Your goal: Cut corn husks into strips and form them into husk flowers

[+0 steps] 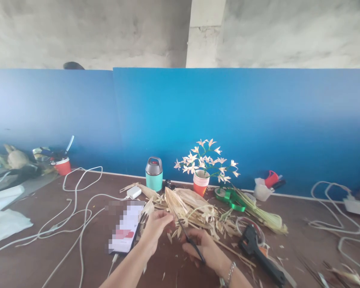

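Note:
My right hand is wrapped round a pair of dark scissors, whose blades point up and away to the left. My left hand is closed in a pinch near the blade tips; whatever lies between its fingertips is too small to name. Just beyond both hands spreads a heap of dry corn husks, with cut scraps around it. Behind the heap, a stack of red-and-white paper cups holds a spray of pale flowers on green stems.
Left of my left hand lies a phone with a cable plugged in. White cables trail across the table's left. A teal flask stands behind. At right are a black glue gun, green ribbon and a husk bundle.

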`<state>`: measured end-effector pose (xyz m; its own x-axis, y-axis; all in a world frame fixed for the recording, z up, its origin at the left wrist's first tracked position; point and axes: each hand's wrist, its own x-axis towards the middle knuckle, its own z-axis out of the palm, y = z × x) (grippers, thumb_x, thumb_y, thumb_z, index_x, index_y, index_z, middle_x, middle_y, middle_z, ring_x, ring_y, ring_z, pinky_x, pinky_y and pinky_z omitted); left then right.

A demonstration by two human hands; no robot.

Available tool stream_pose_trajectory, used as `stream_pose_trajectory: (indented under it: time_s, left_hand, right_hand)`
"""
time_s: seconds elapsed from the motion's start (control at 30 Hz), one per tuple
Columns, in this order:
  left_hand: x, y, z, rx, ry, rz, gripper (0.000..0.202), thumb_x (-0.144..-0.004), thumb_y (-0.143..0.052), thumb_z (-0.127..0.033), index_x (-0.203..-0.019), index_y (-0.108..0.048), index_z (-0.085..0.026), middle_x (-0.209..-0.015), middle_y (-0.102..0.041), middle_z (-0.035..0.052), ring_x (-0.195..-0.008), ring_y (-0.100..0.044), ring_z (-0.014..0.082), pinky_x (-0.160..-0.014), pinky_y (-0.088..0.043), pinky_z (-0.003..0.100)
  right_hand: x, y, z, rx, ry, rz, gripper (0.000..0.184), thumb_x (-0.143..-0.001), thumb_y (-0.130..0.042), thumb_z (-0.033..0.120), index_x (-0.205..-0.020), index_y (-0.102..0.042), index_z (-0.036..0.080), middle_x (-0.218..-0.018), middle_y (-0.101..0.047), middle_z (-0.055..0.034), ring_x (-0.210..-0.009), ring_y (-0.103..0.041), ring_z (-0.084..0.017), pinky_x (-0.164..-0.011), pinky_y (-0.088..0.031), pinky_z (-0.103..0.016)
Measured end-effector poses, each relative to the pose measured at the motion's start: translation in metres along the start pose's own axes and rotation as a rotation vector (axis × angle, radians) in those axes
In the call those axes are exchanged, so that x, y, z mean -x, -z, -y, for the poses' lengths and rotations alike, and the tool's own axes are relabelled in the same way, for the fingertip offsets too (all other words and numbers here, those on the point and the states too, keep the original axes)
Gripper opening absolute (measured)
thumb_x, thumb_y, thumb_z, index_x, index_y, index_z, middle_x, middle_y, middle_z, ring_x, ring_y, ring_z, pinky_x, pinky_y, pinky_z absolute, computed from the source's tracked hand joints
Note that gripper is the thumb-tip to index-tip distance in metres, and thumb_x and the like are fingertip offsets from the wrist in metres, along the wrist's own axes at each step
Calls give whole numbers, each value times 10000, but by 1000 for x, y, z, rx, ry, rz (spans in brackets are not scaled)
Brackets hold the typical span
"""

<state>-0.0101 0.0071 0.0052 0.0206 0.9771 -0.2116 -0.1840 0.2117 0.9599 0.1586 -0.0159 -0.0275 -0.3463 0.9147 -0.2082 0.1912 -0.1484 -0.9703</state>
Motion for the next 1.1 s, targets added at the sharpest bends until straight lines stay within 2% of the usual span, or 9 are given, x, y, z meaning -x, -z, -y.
stream_pose_trajectory:
  time_s: [0.17, 0.37, 0.57, 0.77, 1.1]
  left_hand:
    - [0, -1, 2, 17, 10, 59, 123, -585, -686, -222, -521, -607, -152, -565, -650, 26, -548, -576, 136, -535, -422, 234]
    - [-3, 1, 3, 25, 36, 63, 92, -582, -697, -174, -526, -634, -137, -548, -648, 29, -557, -582, 133, -552, -447, 229]
    - [-2, 3, -1, 41, 24, 160, 57, -590, -668, -166, -562, -677, -117, -571, -651, 33, -576, -579, 117, -599, -456, 211]
    - [-3, 4, -1, -14, 41, 111, 79, -604, -648, -162, -539, -671, -124, -567, -648, 34, -580, -578, 120, -611, -458, 218]
    - [-5, 8, 1, -9, 23, 169, 91, -618, -640, -158, -537, -670, -128, -559, -640, 25, -582, -567, 114, -629, -460, 218]
  right_hand:
    - [1, 0, 1, 21, 19, -2, 198, -642, -648, 301, -759, -573, 160, -467, -466, 89, -350, -403, -47, -326, -303, -155]
    - [2, 0, 1, 33, 19, 5, 204, -657, -651, 309, -769, -582, 153, -463, -463, 90, -337, -372, -39, -330, -273, -161]
    - [0, 1, -1, 39, 33, -9, 156, -662, -620, 264, -766, -585, 153, -465, -460, 89, -328, -346, -35, -333, -248, -165]
    - [2, -1, 3, 113, 64, -53, 129, -647, -626, 240, -736, -592, 154, -486, -454, 74, -394, -344, -45, -376, -252, -171]
    - [0, 0, 1, 196, 150, -82, 104, -657, -619, 232, -709, -609, 142, -532, -440, 52, -502, -354, -73, -470, -280, -193]
